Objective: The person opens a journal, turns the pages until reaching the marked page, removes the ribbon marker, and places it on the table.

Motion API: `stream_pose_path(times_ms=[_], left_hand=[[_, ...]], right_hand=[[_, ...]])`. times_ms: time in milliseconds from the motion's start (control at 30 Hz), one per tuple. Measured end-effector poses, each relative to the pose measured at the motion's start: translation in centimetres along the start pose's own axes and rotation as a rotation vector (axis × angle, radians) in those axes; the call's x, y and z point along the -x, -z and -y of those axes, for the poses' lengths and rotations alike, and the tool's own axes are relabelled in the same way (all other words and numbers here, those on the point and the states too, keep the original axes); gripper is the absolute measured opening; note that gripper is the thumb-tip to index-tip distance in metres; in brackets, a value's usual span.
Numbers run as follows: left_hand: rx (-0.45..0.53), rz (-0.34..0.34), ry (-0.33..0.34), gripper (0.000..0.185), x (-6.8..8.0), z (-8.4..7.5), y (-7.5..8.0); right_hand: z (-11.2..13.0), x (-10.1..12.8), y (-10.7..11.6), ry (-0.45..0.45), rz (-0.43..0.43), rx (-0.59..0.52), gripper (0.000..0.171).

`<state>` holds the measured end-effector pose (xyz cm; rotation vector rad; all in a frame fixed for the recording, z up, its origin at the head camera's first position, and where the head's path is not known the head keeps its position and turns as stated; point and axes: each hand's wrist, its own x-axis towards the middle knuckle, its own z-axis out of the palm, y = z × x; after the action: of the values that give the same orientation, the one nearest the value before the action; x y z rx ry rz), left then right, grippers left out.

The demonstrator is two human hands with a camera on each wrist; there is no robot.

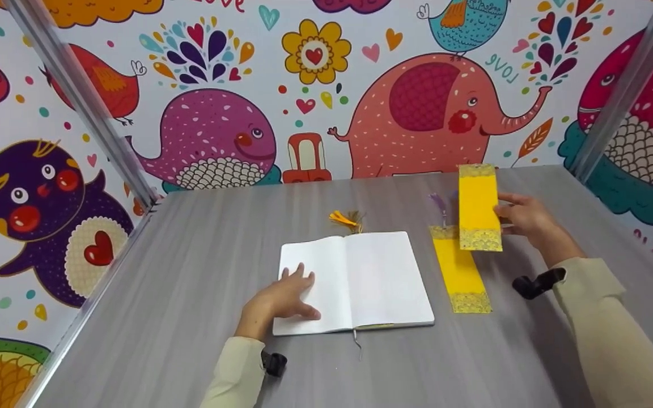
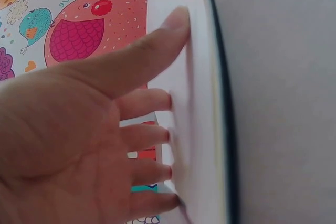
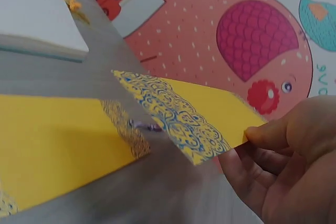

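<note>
An open white notebook (image 1: 360, 280) lies on the grey table (image 1: 190, 255). My left hand (image 1: 284, 297) rests flat on its left page, fingers straight, as the left wrist view shows with fingertips (image 2: 170, 135) against the page (image 2: 194, 103). My right hand (image 1: 525, 218) pinches a yellow bookmark (image 1: 478, 207) with patterned ends by its right edge and holds it lifted above the table (image 3: 199, 114). A second yellow bookmark (image 1: 459, 272) with a purple tassel (image 1: 439, 203) lies flat just right of the notebook (image 3: 58, 145).
An orange tassel (image 1: 346, 219) sticks out behind the notebook's top edge. A thin ribbon (image 1: 356, 343) hangs from the spine at the front. Cartoon-printed walls (image 1: 315, 85) with metal posts (image 1: 83, 102) enclose the table on three sides.
</note>
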<state>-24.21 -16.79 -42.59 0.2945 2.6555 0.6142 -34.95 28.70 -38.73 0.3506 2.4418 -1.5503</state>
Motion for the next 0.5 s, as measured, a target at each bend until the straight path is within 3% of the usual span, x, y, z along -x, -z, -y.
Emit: stream_pose_path(times_ms=[267, 500], left_hand=[[-0.022, 0.003, -0.006, 0.088, -0.1, 0.1, 0.0], [-0.014, 0.005, -0.011, 0.087, -0.2, 0.2, 0.0]], right_hand=[[-3.4, 0.3, 0.7, -0.108, 0.022, 0.037, 0.063], [-5.2, 1.6, 0.7, -0.095, 0.092, 0.091, 0.059]])
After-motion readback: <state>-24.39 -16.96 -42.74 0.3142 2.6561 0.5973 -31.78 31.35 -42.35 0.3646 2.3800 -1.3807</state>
